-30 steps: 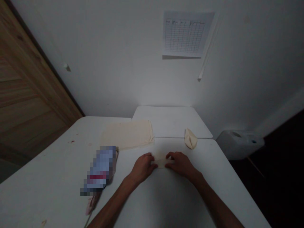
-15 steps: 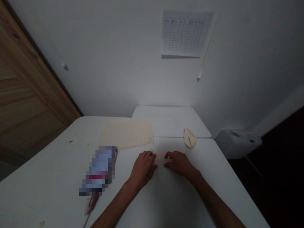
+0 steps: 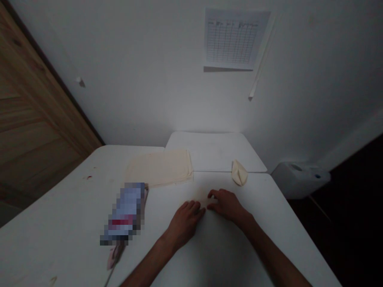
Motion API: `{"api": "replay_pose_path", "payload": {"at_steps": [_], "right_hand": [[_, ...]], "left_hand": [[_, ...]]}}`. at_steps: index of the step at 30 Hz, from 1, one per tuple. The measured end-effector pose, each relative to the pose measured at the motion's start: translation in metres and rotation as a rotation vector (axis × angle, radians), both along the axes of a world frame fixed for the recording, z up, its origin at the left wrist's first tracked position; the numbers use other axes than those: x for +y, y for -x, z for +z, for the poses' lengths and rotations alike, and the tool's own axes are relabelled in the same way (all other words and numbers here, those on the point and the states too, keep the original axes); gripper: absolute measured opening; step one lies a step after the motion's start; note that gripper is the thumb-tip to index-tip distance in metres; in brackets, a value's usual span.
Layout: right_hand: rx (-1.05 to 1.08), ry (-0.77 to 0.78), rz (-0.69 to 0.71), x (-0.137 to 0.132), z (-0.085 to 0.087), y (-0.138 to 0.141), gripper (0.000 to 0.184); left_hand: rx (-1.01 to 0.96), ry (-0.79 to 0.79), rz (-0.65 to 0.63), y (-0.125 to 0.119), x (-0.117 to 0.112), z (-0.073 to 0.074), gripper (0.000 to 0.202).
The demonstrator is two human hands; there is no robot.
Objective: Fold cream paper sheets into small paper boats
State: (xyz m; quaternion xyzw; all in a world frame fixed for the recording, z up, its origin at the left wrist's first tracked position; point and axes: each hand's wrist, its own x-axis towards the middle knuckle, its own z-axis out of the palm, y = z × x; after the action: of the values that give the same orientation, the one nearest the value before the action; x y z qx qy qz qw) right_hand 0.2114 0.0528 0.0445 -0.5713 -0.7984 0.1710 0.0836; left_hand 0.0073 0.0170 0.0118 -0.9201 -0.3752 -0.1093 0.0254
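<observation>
Low over the white table, my left hand (image 3: 186, 221) is palm down with its fingers together and bent, pressed on a small thin beige sheet (image 3: 204, 202). Most of that sheet is hidden by the hand. Just to the right, my right hand (image 3: 226, 204) is curved toward it. Its thumb and forefinger are apart near the sheet's right side, and I see nothing gripped between them. A folded, pointed beige piece (image 3: 239, 174) lies beyond my right hand. Farther left is a stack of thin beige rectangular sheets (image 3: 161, 168).
A blurred-out bluish item (image 3: 127, 213) lies left of my forearm, with a pinkish end (image 3: 114, 255) sticking out. A white board (image 3: 215, 151) is at the back by the wall. A printed chart (image 3: 231, 40) hangs above. A white container (image 3: 301, 179) stands beyond the table's right edge.
My left hand has shifted slightly right and toward me, its fingers now covering much of the small beige sheet that showed between the hands. My right hand has hardly moved.
</observation>
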Motion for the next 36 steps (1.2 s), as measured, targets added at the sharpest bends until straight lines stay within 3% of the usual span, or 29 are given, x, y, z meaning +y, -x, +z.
{"api": "replay_pose_path", "payload": {"at_steps": [13, 23, 27, 29, 32, 36], "right_hand": [[0.008, -0.071, -0.083, -0.006, -0.013, -0.027, 0.036], [0.103, -0.137, -0.097, -0.012, -0.020, -0.047, 0.027], [0.057, -0.342, -0.009, -0.022, -0.028, -0.048, 0.010], [0.048, -0.424, 0.062, -0.031, -0.030, -0.043, 0.018], [0.067, -0.433, 0.182, -0.046, -0.031, -0.029, 0.026], [0.035, -0.384, 0.207, -0.055, -0.026, -0.018, 0.028]], "left_hand": [[-0.063, 0.020, 0.027, 0.000, 0.000, -0.005, 0.035], [-0.062, 0.029, 0.023, 0.000, -0.001, -0.005, 0.035], [-0.061, 0.024, 0.022, 0.000, 0.000, -0.006, 0.037], [-0.061, 0.021, 0.022, 0.000, 0.000, -0.006, 0.036], [-0.058, 0.011, 0.028, 0.000, 0.000, -0.005, 0.037], [-0.064, 0.001, 0.028, 0.000, -0.001, -0.006, 0.039]]}}
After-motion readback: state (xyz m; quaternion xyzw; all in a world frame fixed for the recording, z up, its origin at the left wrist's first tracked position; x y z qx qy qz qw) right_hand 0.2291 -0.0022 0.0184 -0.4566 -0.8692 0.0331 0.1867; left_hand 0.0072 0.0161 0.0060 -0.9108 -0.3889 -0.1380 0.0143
